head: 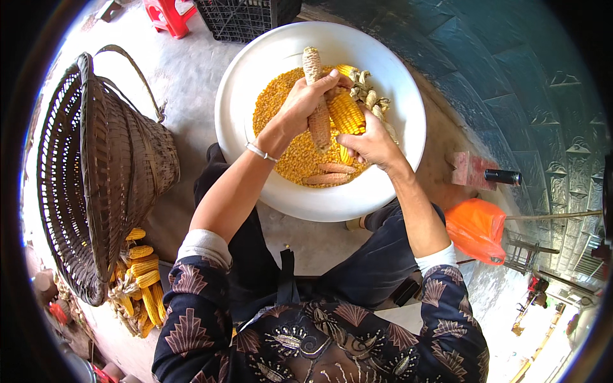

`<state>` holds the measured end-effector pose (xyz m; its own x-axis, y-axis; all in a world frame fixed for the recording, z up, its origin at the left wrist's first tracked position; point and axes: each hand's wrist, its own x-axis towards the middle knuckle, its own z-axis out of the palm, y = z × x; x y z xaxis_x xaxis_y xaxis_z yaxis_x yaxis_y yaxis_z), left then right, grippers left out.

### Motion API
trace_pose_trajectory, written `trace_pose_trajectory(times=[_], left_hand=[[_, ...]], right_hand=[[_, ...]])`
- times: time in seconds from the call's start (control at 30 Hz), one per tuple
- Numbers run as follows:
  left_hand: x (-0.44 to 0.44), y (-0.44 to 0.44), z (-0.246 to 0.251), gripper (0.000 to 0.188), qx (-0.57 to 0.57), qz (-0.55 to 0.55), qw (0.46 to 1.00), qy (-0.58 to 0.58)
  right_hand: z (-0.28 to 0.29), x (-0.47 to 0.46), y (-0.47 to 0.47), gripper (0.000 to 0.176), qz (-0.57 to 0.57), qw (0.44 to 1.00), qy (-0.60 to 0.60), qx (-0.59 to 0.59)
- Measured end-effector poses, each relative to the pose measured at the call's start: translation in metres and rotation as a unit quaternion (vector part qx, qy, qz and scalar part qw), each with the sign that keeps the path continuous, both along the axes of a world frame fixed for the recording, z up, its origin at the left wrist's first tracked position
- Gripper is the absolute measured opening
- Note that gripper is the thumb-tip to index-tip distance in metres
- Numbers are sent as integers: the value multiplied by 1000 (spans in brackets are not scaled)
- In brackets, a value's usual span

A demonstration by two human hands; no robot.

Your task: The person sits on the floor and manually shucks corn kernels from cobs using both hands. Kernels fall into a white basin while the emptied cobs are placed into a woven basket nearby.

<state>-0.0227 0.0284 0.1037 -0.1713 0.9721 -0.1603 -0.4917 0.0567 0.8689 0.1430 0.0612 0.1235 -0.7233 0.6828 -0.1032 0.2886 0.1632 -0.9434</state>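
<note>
Over a wide white basin (239, 110), my left hand (306, 100) grips a stripped corn cob (312, 64). A bare length also shows below that hand; I cannot tell if it is the same cob or a second one. An ear of yellow corn (346, 112) is in my right hand (376, 143), tilted close against the cob. Beneath my hands lies a bed of loose corn kernels (275, 100). Bare cobs (328, 179) rest on the kernels near the basin's front. Ears with dry husks (371, 98) lie along its right side.
A woven basket (134, 139) lies tipped at left, beside a pile of corn ears (143, 277). Behind the basin stand a black plastic crate (237, 19) and a red stool (170, 16). At right are a brick-like block (467, 170), a dark cylinder (503, 177) and an orange bag (476, 230).
</note>
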Motion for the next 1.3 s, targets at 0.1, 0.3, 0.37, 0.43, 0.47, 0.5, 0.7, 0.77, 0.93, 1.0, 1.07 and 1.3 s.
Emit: trace_pose_trajectory(times=[0.1, 0.3, 0.37, 0.43, 0.47, 0.5, 0.7, 0.77, 0.93, 1.0, 1.07, 1.3], left_hand=[[6, -11, 6, 41, 35, 6, 987, 158], [9, -18, 1, 30, -21, 44, 955, 293], [1, -20, 0, 31, -11, 61, 950, 307], [3, -21, 11, 31, -16, 77, 962, 262], [1, -11, -5, 32, 49, 114, 950, 287], [2, -10, -4, 32, 35, 108, 957, 268], [3, -10, -5, 39, 17, 7, 993, 121], [12, -19, 11, 40, 14, -9, 981, 195], [15, -8, -8, 30, 38, 97, 960, 259], [10, -3, 0, 32, -4, 99, 956, 278], [6, 4, -3, 34, -16, 54, 968, 246], [9, 11, -56, 45, -91, -4, 996, 2]], right_hand=[[9, 5, -14, 58, -28, 973, -121, 192], [-21, 6, -21, 46, 12, 998, 48, 31], [16, 5, -26, 27, -15, 955, 10, -295], [23, 16, -13, 20, 0, 862, 48, -504], [14, 16, -11, 17, -3, 866, 52, -498], [14, 16, -10, 18, -8, 890, 34, -455], [-24, 7, -4, 41, -41, 969, 23, 242], [-14, 7, -13, 52, -41, 956, -117, 266], [-8, 4, -14, 40, -41, 997, -63, 30], [17, 8, -10, 32, -44, 950, -22, -309], [11, 10, -2, 30, -45, 954, -28, -295], [4, 6, -6, 67, -113, 815, -265, 503]])
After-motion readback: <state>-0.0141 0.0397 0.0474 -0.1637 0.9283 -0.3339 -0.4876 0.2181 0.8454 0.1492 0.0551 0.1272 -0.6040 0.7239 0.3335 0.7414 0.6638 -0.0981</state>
